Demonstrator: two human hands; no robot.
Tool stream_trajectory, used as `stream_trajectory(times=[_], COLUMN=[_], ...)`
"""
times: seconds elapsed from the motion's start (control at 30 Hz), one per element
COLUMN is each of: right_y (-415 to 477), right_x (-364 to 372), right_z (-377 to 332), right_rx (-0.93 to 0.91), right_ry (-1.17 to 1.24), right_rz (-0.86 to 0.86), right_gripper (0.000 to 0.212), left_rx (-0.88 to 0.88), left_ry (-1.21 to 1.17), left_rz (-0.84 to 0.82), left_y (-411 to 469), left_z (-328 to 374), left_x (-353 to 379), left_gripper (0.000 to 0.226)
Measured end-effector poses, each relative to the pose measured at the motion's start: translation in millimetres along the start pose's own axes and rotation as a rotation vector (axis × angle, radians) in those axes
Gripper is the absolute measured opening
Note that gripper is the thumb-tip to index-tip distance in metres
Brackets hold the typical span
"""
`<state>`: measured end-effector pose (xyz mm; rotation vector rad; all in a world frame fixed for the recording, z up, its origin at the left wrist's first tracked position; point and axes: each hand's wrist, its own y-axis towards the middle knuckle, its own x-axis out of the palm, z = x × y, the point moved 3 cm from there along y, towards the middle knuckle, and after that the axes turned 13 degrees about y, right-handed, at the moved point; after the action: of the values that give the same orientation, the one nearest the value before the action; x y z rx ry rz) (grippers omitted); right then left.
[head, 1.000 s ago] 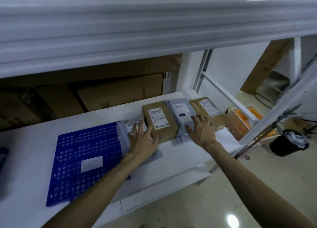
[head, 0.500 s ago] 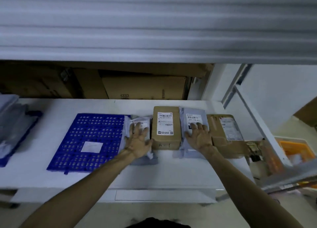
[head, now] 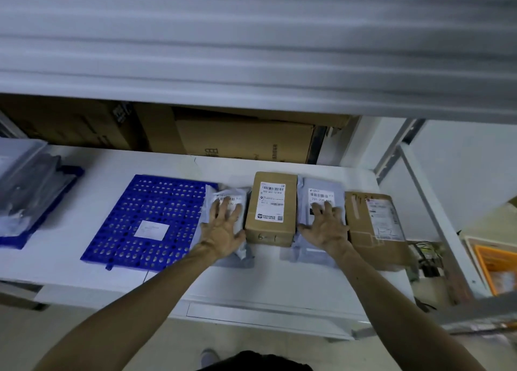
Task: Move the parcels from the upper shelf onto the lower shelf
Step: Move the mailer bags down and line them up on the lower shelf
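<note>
Resting on grey parcels (head: pixel 237 256) (head: pixel 327 182), hands (head: pixel 223 231) (head: pixel 326 228) half-covering labels (head: pixel 228 198) (head: pixel 320 195)

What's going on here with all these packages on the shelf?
A person is lining up parcels on the white lower shelf. The left hand lies flat, fingers spread, on a small grey bag; the right hand lies flat on a larger grey bag. A brown box sits between the bags, and a second brown box lies at the far right. Neither hand grips anything.

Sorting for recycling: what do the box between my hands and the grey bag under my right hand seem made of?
The box looks like matte brown cardboard: crisp folded edges, pen marks. The grey bag under the right hand seems thin plastic film: faint sheen, wrinkled loose edges.
</note>
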<state>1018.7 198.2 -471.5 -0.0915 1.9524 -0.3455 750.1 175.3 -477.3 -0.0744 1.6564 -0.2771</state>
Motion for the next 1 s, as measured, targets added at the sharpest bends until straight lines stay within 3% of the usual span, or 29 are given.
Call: stream_trajectory(times=[0.1, 0.37, 0.57, 1.0], right_y=[-1, -7, -12, -42], right_x=[2, 2, -8, -47], right_z=[0, -2, -5, -13], right_rx=[0.015, 0.012, 0.011, -0.027], right_ry=[-0.014, -0.018, 0.083, 0.182], right_rz=[-0.027, 0.102, 0.177, 0.286], right_gripper=[0.084, 0.077, 0.072, 0.068], left_rx=[-0.012, -0.076, -0.062, -0.113], left_ry=[0.047, 0.112, -0.044, -0.121], left_rz=[-0.017, 0.003, 0.046, 0.241], left_y=[1, 2, -3, -22], left_z=[1, 8, 1, -4], left_x=[0, 2, -5, -46], left_gripper=[0.083, 0.083, 0.076, 0.07])
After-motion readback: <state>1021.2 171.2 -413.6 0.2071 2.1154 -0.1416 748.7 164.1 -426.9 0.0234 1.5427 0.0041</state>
